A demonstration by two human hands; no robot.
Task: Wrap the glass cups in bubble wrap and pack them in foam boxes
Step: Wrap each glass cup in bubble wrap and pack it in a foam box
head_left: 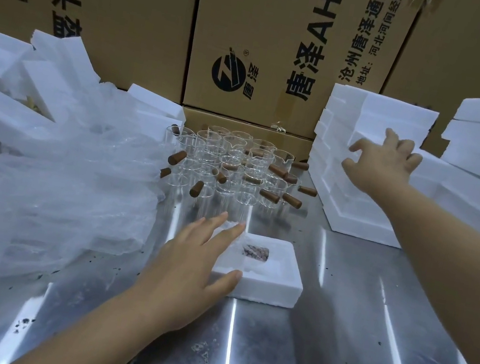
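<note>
Box (pixel 264 292) open on steel table (pixel 335 327), mid-frame, long axis left to right. Wrapped cup (pixel 255 252) lies on its side in the cavity, along the same axis, its brown handle dim through the wrap.

Left hand (pixel 190 272) is at the box's left end. Fingers are straight and apart, laid over the rim, with the thumb against the near wall. It steadies the box and grips nothing.

Right hand (pixel 386 166) is far out at the foam stack (pixel 352 208) on the right. Fingers are splayed and half bent, tips on the foam face, not closed round any piece as far as shows.

Judgement: a lid is being fetched. The box lies down and left of the right hand, well apart from it, so a lid must travel back across and be turned to match the left-right axis. The left hand is much nearer and placed to hold the box as the lid seats.

Bare cups (pixel 229 160) are clustered behind the box, bubble wrap (pixel 53 197) is heaped to the left, and cartons (pixel 260 25) stand behind.
</note>
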